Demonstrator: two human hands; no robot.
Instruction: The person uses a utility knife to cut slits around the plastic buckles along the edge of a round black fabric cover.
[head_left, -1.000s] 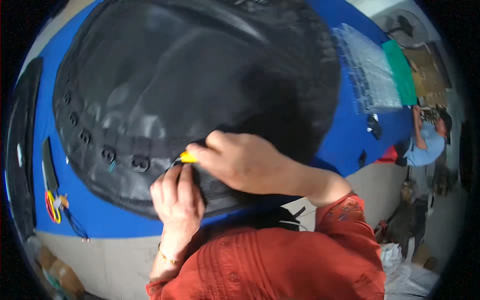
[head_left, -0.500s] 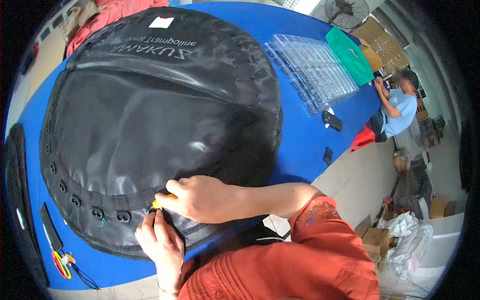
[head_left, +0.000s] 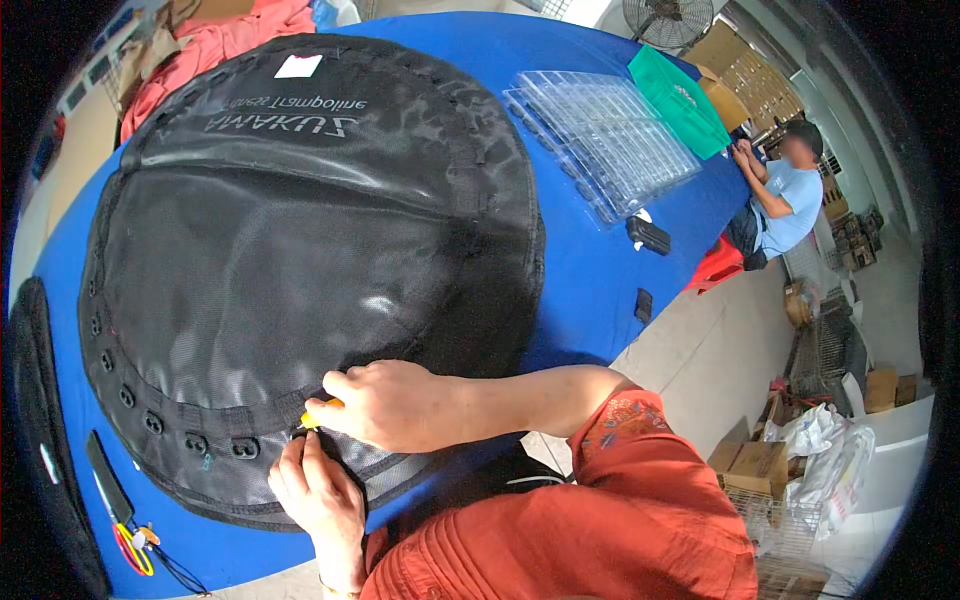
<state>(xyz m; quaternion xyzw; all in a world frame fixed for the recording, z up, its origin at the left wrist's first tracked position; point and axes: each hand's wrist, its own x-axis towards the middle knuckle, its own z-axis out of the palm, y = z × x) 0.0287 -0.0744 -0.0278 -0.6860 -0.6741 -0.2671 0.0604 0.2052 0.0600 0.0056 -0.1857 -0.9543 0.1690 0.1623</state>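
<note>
A round black trampoline mat (head_left: 270, 250) with white lettering lies spread over the blue table, upside down to me. Black plastic buckles (head_left: 245, 447) line its near-left edge. My right hand (head_left: 385, 405) is closed around a small yellow-handled tool (head_left: 322, 412), its tip pointing down at the mat's edge; the tip is too small to make out. Just below that tip, my left hand (head_left: 318, 490) presses its fingers together on the rim, thumb close to the tool. Whatever lies under those fingertips is mostly hidden.
Scissors with red-yellow handles (head_left: 135, 550) lie at lower left beside a dark folded fabric (head_left: 50, 440). Clear plastic trays (head_left: 605, 135), a green bin (head_left: 680, 100) and a black case (head_left: 648, 235) are on the blue table (head_left: 580, 290). A person in light blue (head_left: 790, 200) works beyond.
The view has shifted slightly, so the mat and table sit a little lower and further left. Both hands stay at the same spot on the rim, the yellow tool still gripped.
</note>
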